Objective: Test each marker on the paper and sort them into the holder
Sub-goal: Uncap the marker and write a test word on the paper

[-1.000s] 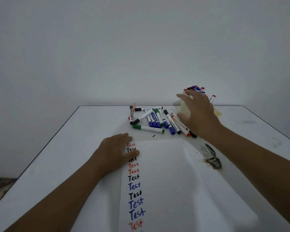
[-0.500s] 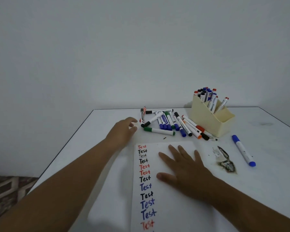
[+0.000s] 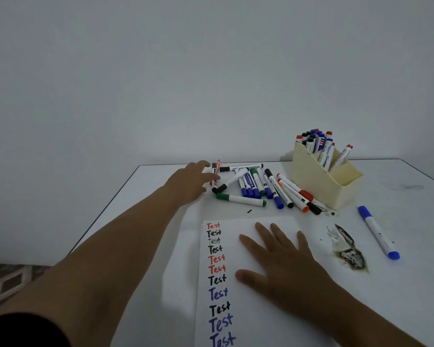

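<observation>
The white bench (image 3: 140, 211) fills the lower half of the frame, and on it the paper (image 3: 256, 321) at lower centre already carries a column of "Test" words in red, black and blue down its left edge, so a good share of the testing looks done. The cream holder (image 3: 311, 181) at right of centre has a cluster of markers standing in its back compartment and a few in the middle one; its front compartment looks empty. The pile of loose markers (image 3: 256, 186) just left of it is what is left, plus one blue marker (image 3: 377, 232) lying apart at far right. The right hand (image 3: 283, 261) lies flat on the paper, grip wide open, holding nothing. The left hand (image 3: 189, 181) reaches the pile's left edge, fingers extended and touching a marker, nothing gripped yet
</observation>
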`<action>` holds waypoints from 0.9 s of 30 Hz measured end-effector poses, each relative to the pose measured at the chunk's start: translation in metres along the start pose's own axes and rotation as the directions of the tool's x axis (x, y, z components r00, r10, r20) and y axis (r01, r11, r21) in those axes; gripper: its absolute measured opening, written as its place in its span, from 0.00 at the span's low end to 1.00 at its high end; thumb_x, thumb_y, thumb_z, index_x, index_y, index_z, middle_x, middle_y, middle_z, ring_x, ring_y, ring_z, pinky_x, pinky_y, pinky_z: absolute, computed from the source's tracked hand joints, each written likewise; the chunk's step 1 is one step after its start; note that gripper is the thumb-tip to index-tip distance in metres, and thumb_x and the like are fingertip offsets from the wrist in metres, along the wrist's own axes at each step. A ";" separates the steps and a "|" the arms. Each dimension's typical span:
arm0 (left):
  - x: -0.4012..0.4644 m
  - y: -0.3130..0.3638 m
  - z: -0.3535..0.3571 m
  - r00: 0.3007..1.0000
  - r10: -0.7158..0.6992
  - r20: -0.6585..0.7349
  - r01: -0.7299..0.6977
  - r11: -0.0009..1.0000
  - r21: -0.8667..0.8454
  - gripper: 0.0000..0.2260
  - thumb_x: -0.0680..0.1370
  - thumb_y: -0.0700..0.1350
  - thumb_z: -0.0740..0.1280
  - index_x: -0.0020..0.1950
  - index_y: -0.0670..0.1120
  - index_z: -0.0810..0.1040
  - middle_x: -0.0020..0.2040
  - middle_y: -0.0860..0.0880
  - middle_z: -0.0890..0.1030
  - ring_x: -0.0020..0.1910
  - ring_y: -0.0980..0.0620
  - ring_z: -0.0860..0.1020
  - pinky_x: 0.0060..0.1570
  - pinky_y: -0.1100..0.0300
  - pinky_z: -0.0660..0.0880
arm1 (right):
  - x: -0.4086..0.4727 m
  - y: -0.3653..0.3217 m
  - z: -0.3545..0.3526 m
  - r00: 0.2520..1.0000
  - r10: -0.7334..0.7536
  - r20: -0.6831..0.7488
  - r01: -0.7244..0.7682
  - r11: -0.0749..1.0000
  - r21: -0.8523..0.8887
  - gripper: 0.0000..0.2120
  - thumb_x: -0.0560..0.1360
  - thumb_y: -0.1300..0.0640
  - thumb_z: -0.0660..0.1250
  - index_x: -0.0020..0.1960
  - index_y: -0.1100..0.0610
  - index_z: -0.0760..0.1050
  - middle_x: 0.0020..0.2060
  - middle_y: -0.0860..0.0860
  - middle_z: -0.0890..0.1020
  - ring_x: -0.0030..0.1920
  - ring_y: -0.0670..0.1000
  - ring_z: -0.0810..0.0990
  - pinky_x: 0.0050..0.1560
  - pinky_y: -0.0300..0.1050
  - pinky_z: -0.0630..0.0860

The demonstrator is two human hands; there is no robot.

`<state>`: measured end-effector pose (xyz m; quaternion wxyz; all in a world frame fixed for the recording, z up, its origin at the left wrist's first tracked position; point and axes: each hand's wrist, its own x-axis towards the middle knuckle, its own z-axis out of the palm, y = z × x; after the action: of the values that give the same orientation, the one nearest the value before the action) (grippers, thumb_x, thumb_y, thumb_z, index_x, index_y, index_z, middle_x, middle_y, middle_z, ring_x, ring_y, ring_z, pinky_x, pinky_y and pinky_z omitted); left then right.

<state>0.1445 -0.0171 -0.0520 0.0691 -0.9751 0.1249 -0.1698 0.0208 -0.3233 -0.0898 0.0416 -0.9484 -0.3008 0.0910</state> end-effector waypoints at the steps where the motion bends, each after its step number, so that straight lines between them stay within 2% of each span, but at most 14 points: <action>1: 0.002 0.001 0.000 1.000 0.025 -0.015 -0.025 1.000 0.019 0.21 0.75 0.44 0.73 0.66 0.56 0.77 0.71 0.47 0.69 0.61 0.43 0.73 0.48 0.48 0.78 | 0.000 0.000 -0.001 1.000 0.000 0.001 0.000 1.000 0.004 0.39 0.68 0.17 0.36 0.74 0.29 0.28 0.79 0.42 0.32 0.79 0.49 0.30 0.75 0.66 0.31; 7: 0.009 0.006 0.001 0.982 0.160 -0.102 -0.152 0.985 0.087 0.14 0.68 0.37 0.75 0.51 0.50 0.83 0.61 0.45 0.78 0.47 0.40 0.78 0.37 0.51 0.77 | 0.000 0.001 -0.001 1.000 0.001 0.003 -0.001 1.000 0.010 0.39 0.68 0.18 0.36 0.74 0.29 0.28 0.78 0.41 0.31 0.79 0.49 0.30 0.75 0.66 0.31; 11: 0.008 0.001 0.002 0.968 0.203 -0.149 -0.191 0.977 0.093 0.08 0.72 0.42 0.76 0.49 0.48 0.83 0.56 0.44 0.81 0.50 0.39 0.79 0.39 0.49 0.78 | 0.000 0.002 0.000 1.000 0.002 0.003 -0.002 1.000 0.014 0.39 0.68 0.17 0.36 0.74 0.29 0.29 0.78 0.41 0.31 0.79 0.48 0.30 0.75 0.66 0.31; 14: 0.002 -0.003 -0.002 0.964 0.142 -0.225 -0.141 0.990 0.018 0.07 0.71 0.39 0.77 0.46 0.45 0.82 0.51 0.43 0.83 0.51 0.39 0.82 0.45 0.45 0.79 | -0.001 0.002 -0.001 1.000 -0.001 0.004 0.001 1.000 0.002 0.39 0.68 0.18 0.36 0.74 0.30 0.29 0.79 0.41 0.32 0.79 0.48 0.30 0.76 0.66 0.32; 16: -0.009 -0.003 -0.006 0.955 0.083 -0.286 -0.096 0.995 -0.032 0.03 0.74 0.41 0.73 0.45 0.43 0.81 0.47 0.44 0.83 0.49 0.39 0.82 0.46 0.46 0.80 | -0.001 0.002 -0.002 1.000 -0.003 0.005 0.003 1.000 0.000 0.40 0.68 0.18 0.36 0.75 0.31 0.29 0.79 0.42 0.32 0.79 0.49 0.31 0.76 0.66 0.32; 18: -0.025 -0.002 -0.011 0.949 -0.001 -0.315 -0.043 0.990 -0.131 0.09 0.79 0.46 0.63 0.47 0.42 0.79 0.42 0.45 0.80 0.40 0.39 0.79 0.45 0.47 0.78 | -0.002 0.001 -0.002 1.000 -0.002 0.008 0.002 1.000 -0.003 0.40 0.69 0.19 0.36 0.76 0.31 0.30 0.79 0.42 0.32 0.79 0.49 0.31 0.76 0.66 0.33; 19: -0.035 -0.002 -0.013 0.954 -0.039 -0.299 -0.021 0.981 -0.193 0.11 0.81 0.48 0.60 0.48 0.42 0.78 0.41 0.46 0.79 0.38 0.41 0.77 0.49 0.46 0.77 | -0.002 0.001 -0.002 1.000 -0.001 0.008 0.001 1.000 -0.006 0.40 0.69 0.19 0.36 0.76 0.32 0.30 0.79 0.42 0.32 0.79 0.49 0.31 0.76 0.66 0.33; 21: -0.056 0.001 -0.016 0.971 -0.097 -0.219 0.031 0.958 -0.285 0.13 0.83 0.52 0.57 0.52 0.45 0.75 0.43 0.47 0.80 0.40 0.44 0.76 0.54 0.47 0.75 | -0.001 0.001 -0.002 1.000 0.002 0.006 -0.002 1.000 -0.012 0.40 0.70 0.19 0.36 0.76 0.32 0.30 0.79 0.42 0.32 0.79 0.49 0.31 0.76 0.66 0.32; 24: -0.080 0.006 -0.022 0.981 -0.141 -0.133 0.102 0.959 -0.266 0.17 0.81 0.62 0.52 0.57 0.53 0.72 0.44 0.50 0.77 0.41 0.50 0.76 0.42 0.54 0.74 | 0.000 0.001 -0.001 1.000 0.005 0.009 -0.005 1.000 -0.027 0.40 0.70 0.19 0.36 0.76 0.32 0.30 0.79 0.43 0.33 0.79 0.50 0.32 0.76 0.65 0.33; 26: -0.092 0.012 -0.026 0.981 -0.158 -0.112 0.122 0.954 -0.275 0.18 0.81 0.61 0.53 0.62 0.54 0.75 0.43 0.53 0.73 0.40 0.52 0.74 0.39 0.57 0.71 | 0.001 0.002 -0.001 1.000 0.010 0.019 -0.009 0.999 -0.042 0.40 0.69 0.19 0.36 0.76 0.33 0.30 0.80 0.43 0.33 0.80 0.50 0.33 0.76 0.66 0.34; 27: -0.099 0.015 -0.027 0.980 -0.175 -0.096 0.139 0.942 -0.305 0.16 0.82 0.57 0.55 0.64 0.53 0.75 0.44 0.53 0.72 0.42 0.53 0.73 0.41 0.58 0.71 | 0.001 0.001 -0.001 1.000 0.011 0.019 -0.010 0.999 -0.045 0.40 0.69 0.19 0.36 0.76 0.33 0.30 0.80 0.44 0.33 0.80 0.50 0.33 0.76 0.66 0.34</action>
<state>0.0414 -0.0073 -0.0607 -0.0993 -0.9691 0.0748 -0.2130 0.0227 -0.3237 -0.0895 0.0169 -0.9497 -0.2983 0.0936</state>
